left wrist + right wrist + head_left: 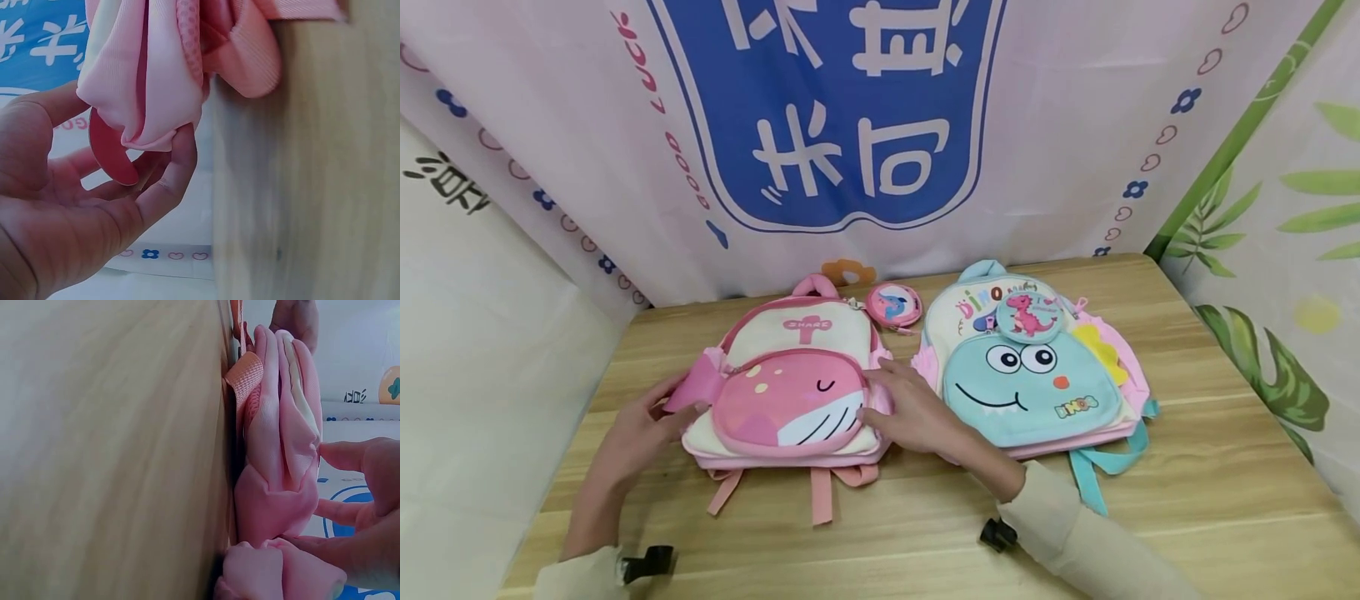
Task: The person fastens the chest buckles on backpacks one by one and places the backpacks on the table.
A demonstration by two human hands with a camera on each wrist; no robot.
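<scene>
A pink and cream whale backpack (790, 400) lies front up on the table, its carry loop toward the wall. At its left side my left hand (643, 433) grips the edge beside the pink tail flap (696, 385). The left wrist view shows curled fingers (178, 162) under the soft pink side, with the thumb across from them. My right hand (917, 408) touches the right side, thumb on the whale's front. Its fingers (344, 512) look fairly straight in the right wrist view. A round pink pouch (893, 306) hangs from the backpack's upper right.
To the right lies a teal and cream dinosaur backpack (1030, 392) with a round dinosaur pouch (1030, 317) on top. Pink straps (822, 496) and a teal strap (1086, 479) stretch over the wooden table (1225, 433). A printed cloth (1060, 167) hangs behind.
</scene>
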